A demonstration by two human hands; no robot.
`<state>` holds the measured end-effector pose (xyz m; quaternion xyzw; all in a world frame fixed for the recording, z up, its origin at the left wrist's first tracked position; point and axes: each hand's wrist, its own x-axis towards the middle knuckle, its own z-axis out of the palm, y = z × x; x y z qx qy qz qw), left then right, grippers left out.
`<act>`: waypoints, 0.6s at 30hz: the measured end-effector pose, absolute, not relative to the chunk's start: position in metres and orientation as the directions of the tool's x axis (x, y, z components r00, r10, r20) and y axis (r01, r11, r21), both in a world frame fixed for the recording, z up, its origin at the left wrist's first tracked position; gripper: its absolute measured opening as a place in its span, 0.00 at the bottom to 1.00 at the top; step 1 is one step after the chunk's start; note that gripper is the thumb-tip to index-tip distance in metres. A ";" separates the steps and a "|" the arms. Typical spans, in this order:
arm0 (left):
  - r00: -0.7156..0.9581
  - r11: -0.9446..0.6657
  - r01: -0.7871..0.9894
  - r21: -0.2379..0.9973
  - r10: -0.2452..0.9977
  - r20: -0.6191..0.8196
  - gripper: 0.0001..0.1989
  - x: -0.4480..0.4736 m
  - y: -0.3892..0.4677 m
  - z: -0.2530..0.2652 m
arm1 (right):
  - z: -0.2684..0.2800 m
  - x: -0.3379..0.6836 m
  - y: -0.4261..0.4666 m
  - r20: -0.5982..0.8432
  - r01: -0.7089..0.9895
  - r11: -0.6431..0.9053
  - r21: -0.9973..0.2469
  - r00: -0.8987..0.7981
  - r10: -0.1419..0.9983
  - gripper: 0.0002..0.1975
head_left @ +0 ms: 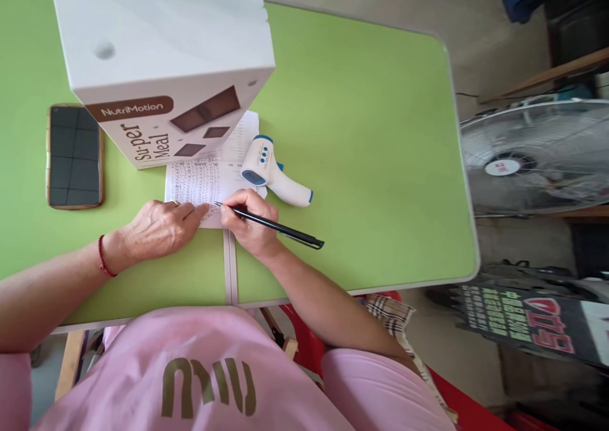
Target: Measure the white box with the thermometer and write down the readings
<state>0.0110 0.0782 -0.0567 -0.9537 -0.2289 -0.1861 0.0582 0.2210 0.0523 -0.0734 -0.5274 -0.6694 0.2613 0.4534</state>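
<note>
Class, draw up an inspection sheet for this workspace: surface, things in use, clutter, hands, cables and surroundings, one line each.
Surface: green table with pale edging and a seam below the paper.
Things in use: handwritten paper, partly hidden by the box; black pen, tip at the writing.
Clutter: white box; phone left of it; white-and-blue thermometer gun at the paper's right edge.
Hands: left hand rests on the paper's lower edge; right hand grips the pen.
Cables: nothing seen on the table; thin dark line near the fan, possibly one.
Surroundings: fan beyond the table's right edge.
</note>
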 end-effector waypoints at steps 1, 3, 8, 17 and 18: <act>0.826 -0.888 0.459 -0.023 0.417 0.379 0.14 0.011 0.078 -0.057 | -0.074 0.221 0.053 0.336 0.465 0.316 -0.827 -0.041 0.941 0.08; 0.829 -0.887 0.460 -0.019 0.422 0.368 0.14 0.011 0.078 -0.057 | -0.075 0.221 0.053 0.326 0.487 0.310 -0.816 -0.054 0.944 0.08; 0.834 -0.886 0.463 -0.020 0.428 0.347 0.15 0.011 0.077 -0.060 | -0.075 0.220 0.051 0.315 0.543 0.297 -0.786 -0.061 0.947 0.09; 0.828 -0.885 0.465 -0.005 0.433 0.355 0.15 0.012 0.076 -0.061 | -0.072 0.220 0.050 0.309 0.573 0.297 -0.763 -0.080 0.948 0.08; 0.830 -0.884 0.467 -0.007 0.436 0.347 0.15 0.012 0.075 -0.061 | -0.071 0.220 0.050 0.298 0.580 0.290 -0.762 -0.083 0.951 0.08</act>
